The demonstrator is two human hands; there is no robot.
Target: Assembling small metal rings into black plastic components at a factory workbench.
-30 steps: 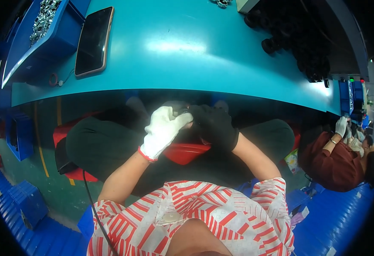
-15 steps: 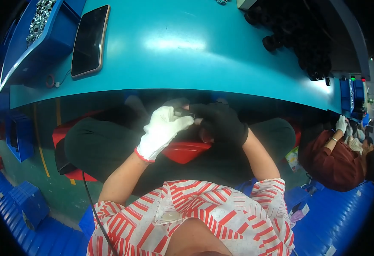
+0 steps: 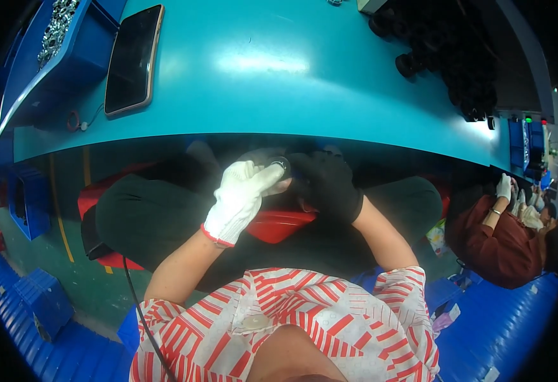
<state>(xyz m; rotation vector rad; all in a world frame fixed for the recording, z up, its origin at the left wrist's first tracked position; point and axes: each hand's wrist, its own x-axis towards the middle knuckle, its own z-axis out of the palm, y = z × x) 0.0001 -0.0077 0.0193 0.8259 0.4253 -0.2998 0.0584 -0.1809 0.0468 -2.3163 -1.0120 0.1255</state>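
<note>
My left hand (image 3: 239, 194), in a white knitted glove with a red cuff, is closed on a small round black part (image 3: 283, 165). Its thumb lies against the part, where a bright metallic bit shows. Beside it is my right hand (image 3: 333, 184), in a black glove, just right of the part. The dark fingers blur into the shadow, so their grip cannot be made out. Both hands are over my lap, just below the table's near edge.
On the turquoise table (image 3: 260, 102) lie a phone (image 3: 132, 60) and a heap of black round parts (image 3: 444, 60). A blue bin (image 3: 69, 70) holds small shiny metal parts (image 3: 57, 32). A red stool (image 3: 272, 228) is under me. At the right a co-worker (image 3: 502, 235) sits.
My left hand has turned, so the black round part now shows at its thumb. My right hand has shifted slightly left, and its fingers have become harder to see.
</note>
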